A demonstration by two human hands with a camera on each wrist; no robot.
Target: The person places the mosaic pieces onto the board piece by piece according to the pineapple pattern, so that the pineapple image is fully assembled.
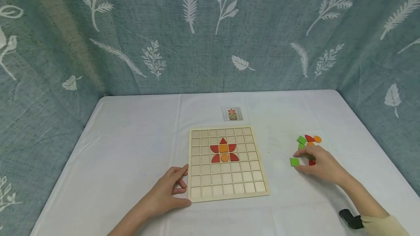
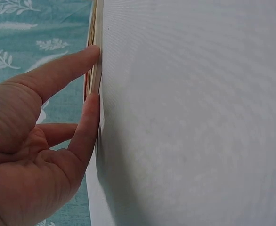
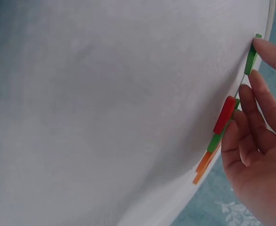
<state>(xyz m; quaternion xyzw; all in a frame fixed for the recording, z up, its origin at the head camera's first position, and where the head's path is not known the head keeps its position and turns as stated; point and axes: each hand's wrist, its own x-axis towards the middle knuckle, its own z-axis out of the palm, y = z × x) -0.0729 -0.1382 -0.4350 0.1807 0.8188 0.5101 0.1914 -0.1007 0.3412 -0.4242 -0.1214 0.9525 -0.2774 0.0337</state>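
A pale wooden grid board (image 1: 217, 180) lies on the table. On it sit an orange square (image 1: 223, 148), an orange circle (image 1: 224, 157), a red triangle (image 1: 223, 141) and several red quarter-round pieces around them. My left hand (image 1: 166, 192) touches the board's left edge, thumb at the near corner and a fingertip higher up; in the left wrist view the fingers (image 2: 92, 110) reach the board's side. To the right, my right hand (image 1: 319, 165) pinches a green square tile (image 1: 294, 162) between thumb and fingertip, seen edge-on as a green tile (image 3: 252, 56) in the right wrist view.
Beside my right hand lies a loose group: a green tile (image 1: 301, 140), a red piece (image 1: 309, 138), an orange circle (image 1: 317, 139) and others partly covered. Behind the board is a small picture card (image 1: 226, 114). A black object (image 1: 350, 219) shows by the right sleeve.
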